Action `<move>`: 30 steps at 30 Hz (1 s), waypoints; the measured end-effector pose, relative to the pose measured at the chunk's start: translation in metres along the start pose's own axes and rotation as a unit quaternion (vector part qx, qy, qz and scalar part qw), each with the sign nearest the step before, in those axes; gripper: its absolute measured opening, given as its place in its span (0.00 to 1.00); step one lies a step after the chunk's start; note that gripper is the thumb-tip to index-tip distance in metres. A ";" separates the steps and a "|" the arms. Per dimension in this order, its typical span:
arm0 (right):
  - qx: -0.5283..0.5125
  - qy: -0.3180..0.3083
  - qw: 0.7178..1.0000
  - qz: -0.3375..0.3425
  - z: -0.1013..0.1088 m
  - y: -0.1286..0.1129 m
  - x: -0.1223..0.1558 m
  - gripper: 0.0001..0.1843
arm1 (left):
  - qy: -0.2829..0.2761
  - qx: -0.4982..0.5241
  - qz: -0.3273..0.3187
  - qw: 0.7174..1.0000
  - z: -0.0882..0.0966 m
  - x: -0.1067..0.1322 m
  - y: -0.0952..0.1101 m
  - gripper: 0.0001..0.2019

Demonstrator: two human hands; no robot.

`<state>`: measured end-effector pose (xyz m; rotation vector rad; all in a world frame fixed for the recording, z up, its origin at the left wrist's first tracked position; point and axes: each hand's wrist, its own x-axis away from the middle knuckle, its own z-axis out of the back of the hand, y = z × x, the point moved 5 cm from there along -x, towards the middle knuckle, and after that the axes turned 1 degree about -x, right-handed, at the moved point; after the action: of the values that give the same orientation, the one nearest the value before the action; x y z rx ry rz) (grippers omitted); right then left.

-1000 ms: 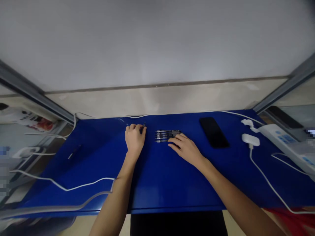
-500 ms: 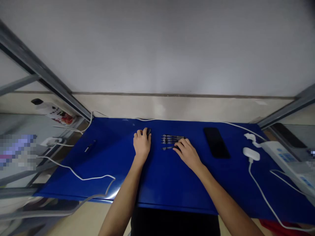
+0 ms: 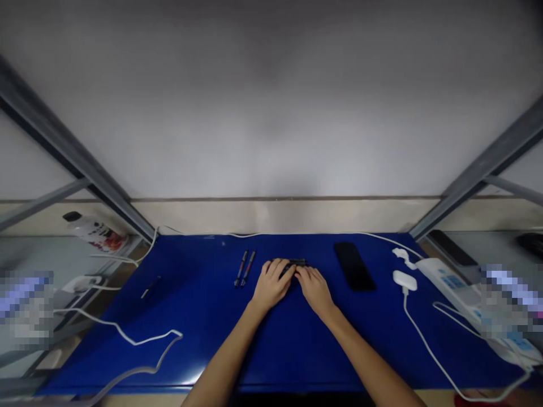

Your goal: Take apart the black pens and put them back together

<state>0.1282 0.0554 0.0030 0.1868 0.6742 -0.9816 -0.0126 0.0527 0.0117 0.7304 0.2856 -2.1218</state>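
Note:
On the blue table (image 3: 203, 328) my two hands meet over a small bunch of dark pens (image 3: 296, 263). My left hand (image 3: 271, 282) curls its fingers round the left end of the bunch. My right hand (image 3: 313, 286) closes its fingers on the right part of the same bunch. Most of the bunch is hidden under the fingers. Two more pens (image 3: 245, 268) lie side by side on the table, a short way left of my left hand and apart from it.
A black phone (image 3: 354, 273) lies right of my hands. Further right are a white charger (image 3: 404, 280) with its cable and a white power strip (image 3: 447, 281). White cables (image 3: 127, 339) trail over the table's left part. Grey metal frame bars (image 3: 76, 164) rise on both sides.
My left hand let go of the pens at the left, which now lie on the table, and moved right to the bunch. The camera tilted up and the view shifted.

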 end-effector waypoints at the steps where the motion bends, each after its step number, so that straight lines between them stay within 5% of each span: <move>1: 0.002 0.008 1.000 0.001 0.003 -0.001 0.000 0.14 | 0.002 -0.001 -0.018 1.000 -0.002 0.000 0.004 0.17; 10: -0.004 0.087 0.996 -0.015 0.009 0.000 0.007 0.14 | 0.061 -0.050 -0.035 0.996 -0.013 0.006 0.000 0.15; 22: 0.001 0.095 0.995 -0.014 0.003 0.003 0.015 0.18 | 0.149 -0.046 0.031 0.987 -0.013 0.009 -0.002 0.09; 30: 0.037 0.092 0.995 -0.001 -0.001 0.002 0.025 0.20 | 0.107 -0.071 0.012 0.992 -0.011 0.010 -0.001 0.08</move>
<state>0.1383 0.0394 -0.0129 0.3443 0.8077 -0.9997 -0.0140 0.0514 -0.0034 0.8729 0.5354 -1.9803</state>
